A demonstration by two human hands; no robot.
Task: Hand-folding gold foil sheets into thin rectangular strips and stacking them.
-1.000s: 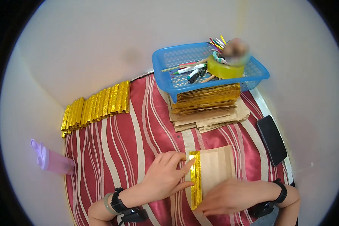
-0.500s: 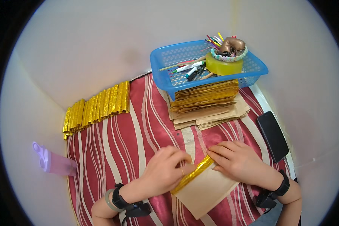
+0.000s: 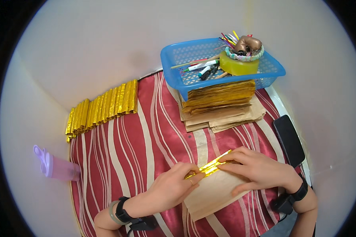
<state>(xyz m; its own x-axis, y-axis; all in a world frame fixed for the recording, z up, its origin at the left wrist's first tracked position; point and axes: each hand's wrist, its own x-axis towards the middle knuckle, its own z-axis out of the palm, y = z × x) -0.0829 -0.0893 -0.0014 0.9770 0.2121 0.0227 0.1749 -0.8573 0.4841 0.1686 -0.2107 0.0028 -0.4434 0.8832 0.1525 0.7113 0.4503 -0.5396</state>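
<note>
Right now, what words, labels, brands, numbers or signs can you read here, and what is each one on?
None can be read.
Paper: no print shows on the part in view.
Phone: dark screen, no text showing.
Bottle: no lettering I can make out.
Pens: any markings are too small to read.

Near: 1 left hand (image 3: pixel 174 185), 1 right hand (image 3: pixel 255 169), 1 gold-edged brown sheet (image 3: pixel 209 197). Left: 1 pink bottle (image 3: pixel 63 169), 1 row of gold strips (image 3: pixel 103 106), too packed to count. Right: 1 black phone (image 3: pixel 288 141). Far: 1 blue basket (image 3: pixel 192 50), 1 yellow tape roll (image 3: pixel 239 68).
</note>
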